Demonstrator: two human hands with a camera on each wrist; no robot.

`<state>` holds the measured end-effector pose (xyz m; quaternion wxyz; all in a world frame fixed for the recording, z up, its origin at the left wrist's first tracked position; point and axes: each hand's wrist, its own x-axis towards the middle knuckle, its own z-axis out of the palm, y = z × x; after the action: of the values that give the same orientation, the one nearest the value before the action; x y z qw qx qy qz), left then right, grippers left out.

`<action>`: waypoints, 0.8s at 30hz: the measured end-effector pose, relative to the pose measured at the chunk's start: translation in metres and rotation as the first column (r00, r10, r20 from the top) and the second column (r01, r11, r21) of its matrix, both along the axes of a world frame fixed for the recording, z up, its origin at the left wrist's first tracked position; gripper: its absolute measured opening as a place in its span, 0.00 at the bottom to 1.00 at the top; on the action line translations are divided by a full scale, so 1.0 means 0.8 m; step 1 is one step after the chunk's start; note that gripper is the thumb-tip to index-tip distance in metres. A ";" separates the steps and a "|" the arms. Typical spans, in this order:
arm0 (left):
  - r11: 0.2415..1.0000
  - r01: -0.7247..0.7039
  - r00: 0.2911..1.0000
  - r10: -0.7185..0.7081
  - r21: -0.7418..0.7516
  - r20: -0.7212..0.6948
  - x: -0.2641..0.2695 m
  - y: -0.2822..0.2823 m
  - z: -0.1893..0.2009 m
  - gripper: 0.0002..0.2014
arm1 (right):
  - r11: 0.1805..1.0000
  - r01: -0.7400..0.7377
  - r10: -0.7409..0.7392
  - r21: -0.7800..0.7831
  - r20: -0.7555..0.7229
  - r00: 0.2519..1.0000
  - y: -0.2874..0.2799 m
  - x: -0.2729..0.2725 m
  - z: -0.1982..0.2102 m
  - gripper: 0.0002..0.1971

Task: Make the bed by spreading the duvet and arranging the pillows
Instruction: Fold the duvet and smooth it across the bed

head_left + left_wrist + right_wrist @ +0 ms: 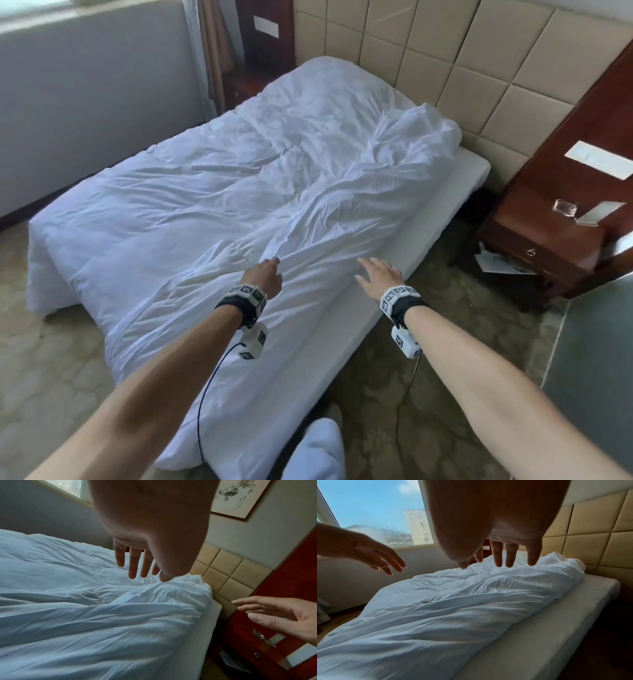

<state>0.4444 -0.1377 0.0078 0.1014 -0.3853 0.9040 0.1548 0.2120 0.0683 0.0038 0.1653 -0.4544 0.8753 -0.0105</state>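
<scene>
The left hand [263, 279] is hovering, fingers loose and empty, over the rumpled duvet [222, 192]; the right hand [378, 275] is spreading above its near edge. Spreading seems underway; next likely means gripping that bunched edge.

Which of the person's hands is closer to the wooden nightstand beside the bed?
Right. The right hand hovers near the bed's nightstand side; the left hand hovers farther in, over the duvet.
</scene>
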 end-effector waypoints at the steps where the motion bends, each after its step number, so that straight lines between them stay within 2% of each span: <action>1: 1.000 -0.017 1.000 0.017 0.000 0.007 -0.016 -0.008 -0.006 0.22 | 1.000 -0.025 0.025 0.006 0.000 1.000 -0.011 -0.017 -0.007 0.28; 4: 0.997 -0.073 0.997 0.073 -0.017 0.017 -0.074 -0.051 -0.031 0.21 | 0.996 -0.082 0.083 0.021 -0.034 0.996 -0.059 -0.087 -0.022 0.27; 14: 0.981 -0.189 0.974 0.182 0.043 0.133 -0.243 -0.185 -0.096 0.18 | 0.966 -0.207 0.206 0.151 0.023 0.978 -0.245 -0.338 -0.042 0.25; 19: 0.955 -0.288 0.943 0.269 0.072 0.198 -0.293 -0.227 -0.158 0.17 | 0.930 -0.292 0.296 0.225 0.018 0.955 -0.356 -0.438 -0.106 0.23; 24: 0.888 -0.457 0.849 0.418 0.054 0.322 -0.315 -0.247 -0.238 0.17 | 0.847 -0.450 0.469 0.284 0.003 0.883 -0.488 -0.503 -0.180 0.24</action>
<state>0.1927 -0.3352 -0.1823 0.2248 -0.5930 0.7540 0.1713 -0.1907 -0.3217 -0.1402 0.1953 -0.6231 0.7388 0.1667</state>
